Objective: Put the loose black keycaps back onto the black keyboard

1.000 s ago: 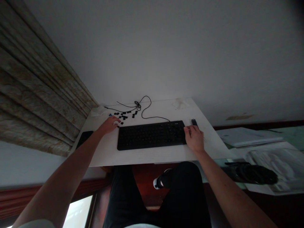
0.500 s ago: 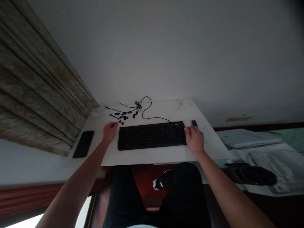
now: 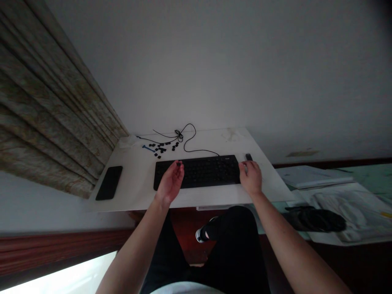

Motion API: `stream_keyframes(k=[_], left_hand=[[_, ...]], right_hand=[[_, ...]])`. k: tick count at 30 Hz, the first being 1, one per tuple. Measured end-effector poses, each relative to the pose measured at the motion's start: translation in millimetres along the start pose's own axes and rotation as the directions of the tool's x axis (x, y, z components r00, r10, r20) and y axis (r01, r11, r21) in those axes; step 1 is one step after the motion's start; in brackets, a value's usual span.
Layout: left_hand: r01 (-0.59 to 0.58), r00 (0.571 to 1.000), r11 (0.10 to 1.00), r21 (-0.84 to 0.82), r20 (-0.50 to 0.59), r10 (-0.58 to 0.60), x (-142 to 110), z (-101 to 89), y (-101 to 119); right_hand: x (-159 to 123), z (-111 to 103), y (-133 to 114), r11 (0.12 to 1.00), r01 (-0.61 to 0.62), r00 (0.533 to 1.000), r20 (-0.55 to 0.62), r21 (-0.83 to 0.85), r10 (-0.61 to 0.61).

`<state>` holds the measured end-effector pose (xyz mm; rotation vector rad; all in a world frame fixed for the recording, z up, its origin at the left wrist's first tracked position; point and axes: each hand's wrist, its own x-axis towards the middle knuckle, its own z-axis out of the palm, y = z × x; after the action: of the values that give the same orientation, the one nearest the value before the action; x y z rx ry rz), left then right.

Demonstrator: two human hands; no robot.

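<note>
A black keyboard (image 3: 208, 171) lies on a white desk. Over its left part is my left hand (image 3: 171, 181), palm turned up, with a small black keycap (image 3: 178, 163) pinched at the fingertips. At the keyboard's right end my right hand (image 3: 251, 177) is closed with curled fingers, the thumb against the edge; its grip is partly hidden. Behind the keyboard's left end several loose black keycaps (image 3: 162, 150) are scattered beside a slim blue tool (image 3: 148, 148).
A black phone (image 3: 109, 183) lies at the desk's left. The keyboard's cable (image 3: 196, 150) runs to a tied bundle near the wall. A small dark object (image 3: 248, 157) sits beyond my right hand. A patterned curtain (image 3: 61, 102) hangs at left; papers (image 3: 312, 177) lie at right.
My left hand has moved right from beside the keycaps to above the keyboard, turned up, with a keycap now visible in its fingers. My right hand stays at the keyboard's right end.
</note>
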<state>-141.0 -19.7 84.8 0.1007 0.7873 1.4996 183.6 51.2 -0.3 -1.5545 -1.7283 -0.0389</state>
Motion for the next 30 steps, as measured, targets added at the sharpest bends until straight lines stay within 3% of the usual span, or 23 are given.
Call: stream_keyframes(k=[3,6,9,12,14,17,21,24,30], left_hand=[[0.019,1.000,1.000,-0.017,-0.009,-0.019,-11,7.1,-10],[0.026,1.000,1.000,-0.016,0.004,-0.026,-19,9.8,-15],[0.035,0.999,0.999,0.006,0.021,-0.036,-25,9.1,-19],[0.028,0.999,0.999,0.027,0.044,-0.030,-28,6.9,-22],[0.025,0.997,0.998,0.050,0.072,-0.029,-30,5.0,-24],[0.019,0.991,0.993,0.117,0.132,-0.034,-33,0.9,-26],[-0.034,0.980,0.976,0.215,0.201,-0.011,-38,-8.1,-32],[-0.067,0.982,0.968,0.243,0.190,0.020,-40,-15.2,-39],[-0.082,0.983,0.950,0.300,0.181,0.028,-38,-22.4,-56]], right_hand=[[-2,-4,-8,0.999,-0.011,0.998,-0.061,0.042,0.014],[-4,-8,-33,0.985,-0.025,0.997,-0.071,0.168,0.037],[-9,-11,-79,0.915,-0.087,0.996,0.046,0.395,0.075],[-13,-16,-131,0.773,-0.189,0.971,0.234,0.605,0.054],[-15,-20,-160,0.699,-0.215,0.945,0.325,0.682,-0.026],[-16,-25,-186,0.687,-0.176,0.909,0.384,0.705,-0.161],[-20,-26,-189,0.751,-0.055,0.862,0.411,0.658,-0.297],[-28,-24,-182,0.801,0.035,0.842,0.415,0.597,-0.346],[-45,-23,-175,0.865,0.139,0.867,0.363,0.482,-0.341]])
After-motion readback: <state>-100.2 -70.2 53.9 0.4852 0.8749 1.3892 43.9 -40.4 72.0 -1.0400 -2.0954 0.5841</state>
